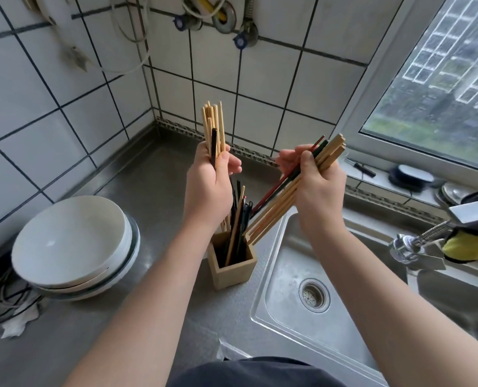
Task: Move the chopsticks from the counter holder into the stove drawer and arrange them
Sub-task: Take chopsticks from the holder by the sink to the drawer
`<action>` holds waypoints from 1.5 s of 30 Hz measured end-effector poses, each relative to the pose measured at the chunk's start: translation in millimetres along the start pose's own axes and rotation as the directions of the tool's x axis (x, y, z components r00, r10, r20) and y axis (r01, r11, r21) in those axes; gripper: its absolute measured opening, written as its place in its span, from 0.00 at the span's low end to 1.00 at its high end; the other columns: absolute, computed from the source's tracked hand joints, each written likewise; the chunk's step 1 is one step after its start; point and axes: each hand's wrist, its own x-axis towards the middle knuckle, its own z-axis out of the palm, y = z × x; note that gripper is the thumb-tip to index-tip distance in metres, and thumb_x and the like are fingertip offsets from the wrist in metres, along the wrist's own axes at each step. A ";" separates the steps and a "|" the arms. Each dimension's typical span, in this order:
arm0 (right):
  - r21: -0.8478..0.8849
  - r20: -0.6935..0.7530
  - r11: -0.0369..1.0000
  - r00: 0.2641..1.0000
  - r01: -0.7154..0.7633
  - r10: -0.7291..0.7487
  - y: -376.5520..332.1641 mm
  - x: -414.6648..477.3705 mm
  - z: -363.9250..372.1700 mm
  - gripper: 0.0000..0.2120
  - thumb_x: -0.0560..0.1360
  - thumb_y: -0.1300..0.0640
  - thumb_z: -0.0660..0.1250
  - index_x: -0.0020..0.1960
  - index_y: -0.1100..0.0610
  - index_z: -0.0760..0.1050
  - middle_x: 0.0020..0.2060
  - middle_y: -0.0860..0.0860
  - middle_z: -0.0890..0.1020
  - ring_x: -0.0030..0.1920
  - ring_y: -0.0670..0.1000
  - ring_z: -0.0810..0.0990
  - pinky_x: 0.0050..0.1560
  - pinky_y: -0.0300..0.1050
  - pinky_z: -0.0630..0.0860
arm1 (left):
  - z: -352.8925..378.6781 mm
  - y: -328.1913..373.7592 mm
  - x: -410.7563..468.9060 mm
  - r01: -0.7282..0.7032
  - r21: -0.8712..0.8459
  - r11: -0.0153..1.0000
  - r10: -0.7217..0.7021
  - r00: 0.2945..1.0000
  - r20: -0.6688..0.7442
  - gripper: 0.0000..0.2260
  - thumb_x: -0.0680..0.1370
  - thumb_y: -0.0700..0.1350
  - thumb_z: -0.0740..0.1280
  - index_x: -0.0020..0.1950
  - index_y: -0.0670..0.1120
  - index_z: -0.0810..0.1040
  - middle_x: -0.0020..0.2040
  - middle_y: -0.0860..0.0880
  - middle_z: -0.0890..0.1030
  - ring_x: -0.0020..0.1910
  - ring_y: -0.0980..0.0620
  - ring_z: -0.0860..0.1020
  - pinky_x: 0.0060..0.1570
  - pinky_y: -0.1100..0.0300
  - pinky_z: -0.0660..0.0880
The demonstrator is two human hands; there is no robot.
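Two fists work above the square wooden holder (231, 263), which stands on the steel counter (154, 303) just beside the sink (285, 263), right of the stacked bowls (70, 241); several chopsticks (239, 219) stand inside it. The left hand (210, 188) has its fingers curled round an upright pale bundle (214, 127). The right hand (316, 185) has its fingers wrapped round a tilted mixed bundle (277, 199).

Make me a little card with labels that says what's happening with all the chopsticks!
left hand: grips an upright bundle of mostly pale chopsticks
right hand: grips a slanted bundle, pale, red and dark
holder: wooden box on the counter, leftover chopsticks inside
nearby: stacked bowls to its left, sink to its right
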 end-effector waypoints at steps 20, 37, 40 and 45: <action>0.202 -0.210 0.942 0.951 0.268 -0.225 -94.6 -41.7 -98.1 0.07 0.81 0.65 0.56 0.50 0.64 0.74 0.41 0.59 0.84 0.45 0.59 0.85 0.53 0.52 0.81 | 15.3 117.1 -27.8 -0.320 -0.202 0.926 0.321 0.947 -0.028 0.07 0.84 0.43 0.56 0.57 0.42 0.70 0.43 0.44 0.81 0.42 0.49 0.82 0.46 0.57 0.79; -0.134 -0.622 0.948 0.721 0.287 -0.306 -145.6 -295.4 -397.8 0.09 0.79 0.55 0.61 0.48 0.52 0.80 0.43 0.53 0.86 0.47 0.54 0.86 0.50 0.48 0.81 | 175.0 212.6 -334.6 0.035 -0.518 0.855 0.318 0.753 0.577 0.06 0.81 0.42 0.58 0.51 0.42 0.74 0.40 0.44 0.81 0.40 0.45 0.82 0.46 0.52 0.80; -0.246 -0.711 0.950 0.630 0.194 -0.313 -150.5 -353.7 -453.7 0.11 0.77 0.49 0.63 0.50 0.53 0.80 0.44 0.54 0.86 0.47 0.56 0.85 0.51 0.53 0.81 | 198.3 232.1 -404.0 0.114 -0.531 0.840 0.336 0.659 0.673 0.07 0.81 0.42 0.58 0.52 0.40 0.73 0.40 0.43 0.81 0.41 0.45 0.82 0.46 0.55 0.79; -0.339 -0.804 0.928 0.465 0.154 -0.370 -165.2 -446.9 -525.6 0.10 0.77 0.49 0.61 0.45 0.45 0.81 0.43 0.53 0.86 0.47 0.55 0.85 0.54 0.54 0.80 | 239.2 265.5 -515.0 0.178 -0.514 0.839 0.384 0.476 0.791 0.05 0.81 0.44 0.58 0.51 0.46 0.73 0.39 0.49 0.82 0.41 0.47 0.82 0.46 0.55 0.78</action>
